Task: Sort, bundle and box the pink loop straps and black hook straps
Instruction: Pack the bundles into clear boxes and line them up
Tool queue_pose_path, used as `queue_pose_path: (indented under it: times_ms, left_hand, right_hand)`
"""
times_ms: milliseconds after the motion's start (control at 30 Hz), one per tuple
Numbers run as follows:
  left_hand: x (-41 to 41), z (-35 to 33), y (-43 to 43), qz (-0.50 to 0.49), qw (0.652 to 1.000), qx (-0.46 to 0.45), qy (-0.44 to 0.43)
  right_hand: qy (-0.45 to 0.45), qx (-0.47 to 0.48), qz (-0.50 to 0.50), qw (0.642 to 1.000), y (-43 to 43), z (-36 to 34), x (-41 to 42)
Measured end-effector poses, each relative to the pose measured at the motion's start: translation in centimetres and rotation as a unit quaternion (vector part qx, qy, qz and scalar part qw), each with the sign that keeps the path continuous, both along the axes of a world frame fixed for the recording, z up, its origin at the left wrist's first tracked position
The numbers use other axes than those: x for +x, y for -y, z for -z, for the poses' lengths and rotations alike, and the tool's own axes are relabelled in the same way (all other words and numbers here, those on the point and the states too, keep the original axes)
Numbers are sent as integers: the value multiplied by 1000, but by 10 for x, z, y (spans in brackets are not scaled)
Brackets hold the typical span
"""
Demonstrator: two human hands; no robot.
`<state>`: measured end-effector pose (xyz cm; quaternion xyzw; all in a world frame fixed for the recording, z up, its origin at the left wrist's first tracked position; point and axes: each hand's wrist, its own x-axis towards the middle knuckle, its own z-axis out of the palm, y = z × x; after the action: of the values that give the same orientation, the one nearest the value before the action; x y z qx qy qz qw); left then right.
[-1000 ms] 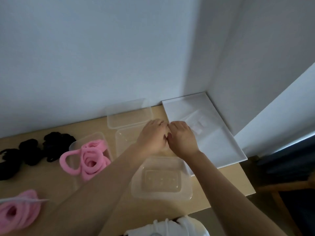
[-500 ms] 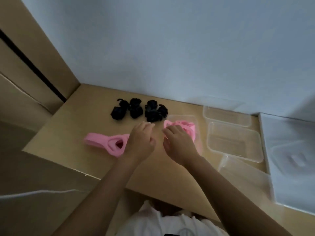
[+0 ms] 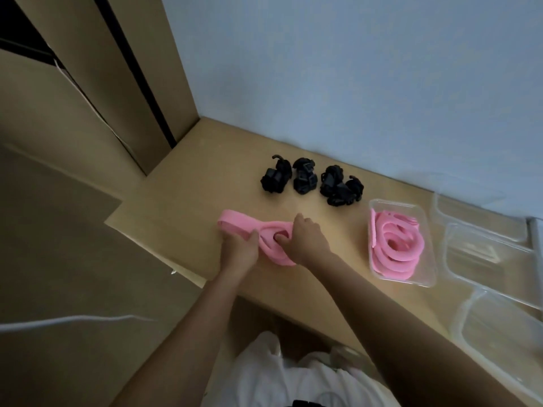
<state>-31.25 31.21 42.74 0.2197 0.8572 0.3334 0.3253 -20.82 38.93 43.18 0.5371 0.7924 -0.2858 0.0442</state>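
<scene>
On your bench (image 3: 182,207), the loose loop straps (image 3: 273,251) lie near the front edge, under your left hand (image 3: 239,249) and right hand (image 3: 308,242). Behind them, by the wall, the hook strap bundles (image 3: 311,182) sit in a row. To the right, a container (image 3: 396,202) holds coiled loop straps (image 3: 396,248); more containers (image 3: 484,251) lie beyond it.

Pretty plain getup: a loose, slightly rumpled white shirt (image 3: 264,377), well back from where the hands grip. Bare forearms run from it to the left hand (image 3: 239,251) and right hand (image 3: 308,242). A small black thing (image 3: 302,403) sits at the chest, too cropped to identify.
</scene>
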Motion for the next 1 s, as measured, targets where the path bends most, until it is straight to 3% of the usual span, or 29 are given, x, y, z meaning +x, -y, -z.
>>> queue_pose_path:
  times_ms: [67, 167, 300, 400, 567, 800, 933, 1000]
  left_hand:
    - [5, 7, -2, 46, 997, -3, 69]
    - [12, 9, -2, 75, 993, 8, 96]
    - [8, 15, -3, 49, 988, 22, 145]
    - [5, 13, -8, -15, 974, 40, 221]
    - [9, 0, -20, -18, 947, 8, 321]
    - [13, 2, -23, 25, 950, -5, 312]
    - [18, 7, -19, -16, 961, 69, 268]
    - [19, 3, -19, 6, 959, 94, 265]
  right_hand:
    - [18, -6, 13, 1000, -3, 7, -6]
    - [-4, -19, 49, 999, -7, 6, -3]
    - [2, -29, 68, 997, -4, 4, 5]
    - [-48, -26, 103, 993, -1, 13, 3]
    - [-90, -94, 146, 981, -5, 20, -5]
    - [-182, -88, 239, 950, 18, 36, -11]
    - [-250, -163, 270, 916, 25, 25, -1]
    - [-264, -174, 244, 917, 25, 12, 10]
